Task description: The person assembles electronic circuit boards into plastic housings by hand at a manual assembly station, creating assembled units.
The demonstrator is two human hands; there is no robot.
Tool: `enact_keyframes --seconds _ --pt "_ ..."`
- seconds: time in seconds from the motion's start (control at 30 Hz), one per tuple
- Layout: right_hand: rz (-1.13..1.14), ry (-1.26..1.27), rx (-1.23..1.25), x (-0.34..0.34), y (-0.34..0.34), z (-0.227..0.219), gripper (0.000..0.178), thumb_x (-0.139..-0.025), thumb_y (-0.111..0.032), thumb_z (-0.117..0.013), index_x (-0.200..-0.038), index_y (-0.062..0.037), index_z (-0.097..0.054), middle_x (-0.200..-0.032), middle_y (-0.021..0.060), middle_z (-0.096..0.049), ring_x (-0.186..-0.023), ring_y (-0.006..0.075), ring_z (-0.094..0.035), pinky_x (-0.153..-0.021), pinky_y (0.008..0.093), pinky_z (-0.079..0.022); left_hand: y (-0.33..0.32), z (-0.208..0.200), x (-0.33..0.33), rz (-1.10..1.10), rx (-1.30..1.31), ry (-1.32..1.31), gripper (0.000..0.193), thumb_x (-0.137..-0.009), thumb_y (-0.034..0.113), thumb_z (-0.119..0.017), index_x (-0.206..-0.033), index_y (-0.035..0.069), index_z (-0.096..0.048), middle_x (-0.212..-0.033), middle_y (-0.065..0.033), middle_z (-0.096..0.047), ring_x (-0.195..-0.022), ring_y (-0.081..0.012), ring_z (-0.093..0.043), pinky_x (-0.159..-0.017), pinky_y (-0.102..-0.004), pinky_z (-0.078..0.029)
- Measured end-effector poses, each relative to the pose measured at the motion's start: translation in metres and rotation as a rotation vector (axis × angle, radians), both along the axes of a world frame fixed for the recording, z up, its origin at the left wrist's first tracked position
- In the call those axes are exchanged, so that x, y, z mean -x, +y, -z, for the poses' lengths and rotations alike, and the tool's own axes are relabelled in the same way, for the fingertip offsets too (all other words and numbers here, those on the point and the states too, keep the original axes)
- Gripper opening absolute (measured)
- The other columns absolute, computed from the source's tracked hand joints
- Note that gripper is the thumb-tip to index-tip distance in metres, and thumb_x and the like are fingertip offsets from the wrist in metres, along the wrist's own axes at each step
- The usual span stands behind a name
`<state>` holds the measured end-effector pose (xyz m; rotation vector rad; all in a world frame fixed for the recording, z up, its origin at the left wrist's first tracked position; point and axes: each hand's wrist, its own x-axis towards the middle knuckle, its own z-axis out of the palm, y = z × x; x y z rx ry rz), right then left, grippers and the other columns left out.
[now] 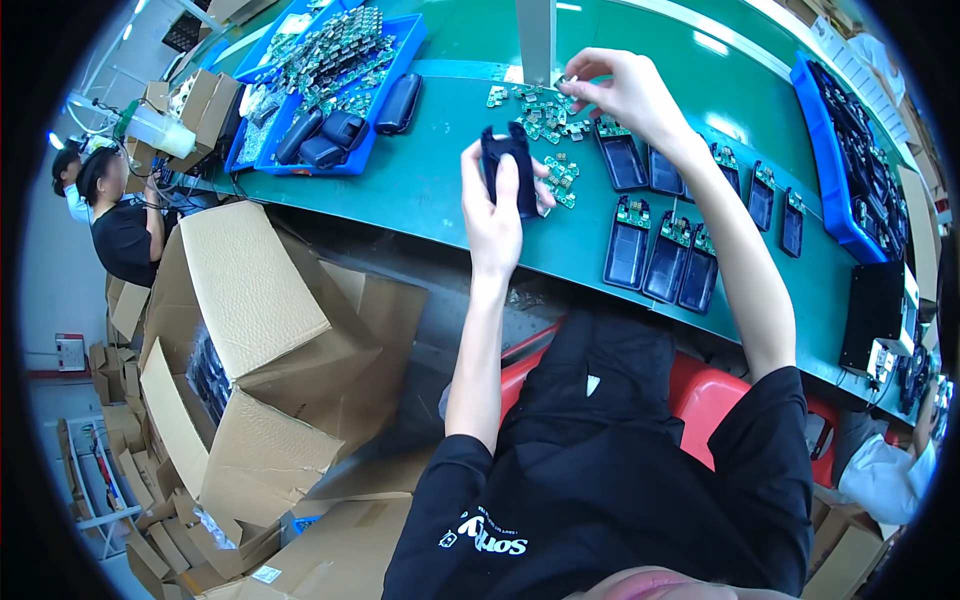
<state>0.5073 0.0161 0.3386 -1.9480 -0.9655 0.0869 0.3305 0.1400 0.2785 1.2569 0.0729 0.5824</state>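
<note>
My left hand (492,226) is wrapped round a black plastic casing (518,190), its thumb lying across it, above the near edge of the green table. Farther off and to the right, my right hand (630,95) is pinching a small circuit board (568,84) between thumb and fingertips, over a loose pile of green circuit boards (540,118). A few more boards (562,180) lie just right of the held casing. Under and beside my right forearm several open black casings (627,255) rest in rows, each with a green board at its far end.
A blue divided bin (345,160) at the back left holds stacked boards and black casings; another casing (399,104) lies beside it. A blue crate (838,190) of black parts stands at right. A metal post (537,45) rises behind the pile. Open cardboard boxes (250,300) fill the left.
</note>
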Motion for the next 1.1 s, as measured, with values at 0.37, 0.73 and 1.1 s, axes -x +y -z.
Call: enact_keyframes --seconds 0.37,0.73,1.1 --pt "-0.116 -0.261 -0.088 0.091 -0.047 -0.016 0.019 -0.082 -0.011 -0.078 -0.099 -0.0067 -0.073 -0.093 0.0049 -0.072 -0.091 0.0171 -0.070 -0.076 0.0284 -0.054 -0.042 0.012 0.010 0.135 0.062 0.057 0.042 -0.107 0.029 -0.042 -0.139 0.004 -0.035 -0.090 -0.0076 -0.061 -0.067 -0.0109 -0.060 -0.060 -0.0249 -0.049" --pt "-0.040 -0.470 -0.045 0.097 -0.035 0.010 0.021 -0.079 -0.008 -0.078 -0.101 -0.0083 -0.075 -0.098 0.0060 -0.071 -0.089 0.0201 -0.070 -0.075 0.0277 -0.055 -0.042 0.015 0.013 0.122 0.050 0.028 0.034 -0.108 0.028 -0.036 -0.126 0.001 -0.047 -0.086 -0.0064 -0.061 -0.065 -0.0093 -0.059 -0.059 -0.0239 -0.047" --pt "0.019 -0.380 -0.098 0.101 -0.034 0.016 0.018 -0.081 -0.008 -0.078 -0.100 -0.0092 -0.076 -0.098 0.0039 -0.070 -0.084 0.0148 -0.069 -0.067 0.0246 -0.054 -0.044 0.016 0.012 0.088 -0.020 0.056 0.032 -0.109 0.025 -0.034 -0.122 0.001 -0.048 -0.083 -0.0057 -0.061 -0.062 -0.0088 -0.058 -0.056 -0.0239 -0.045"
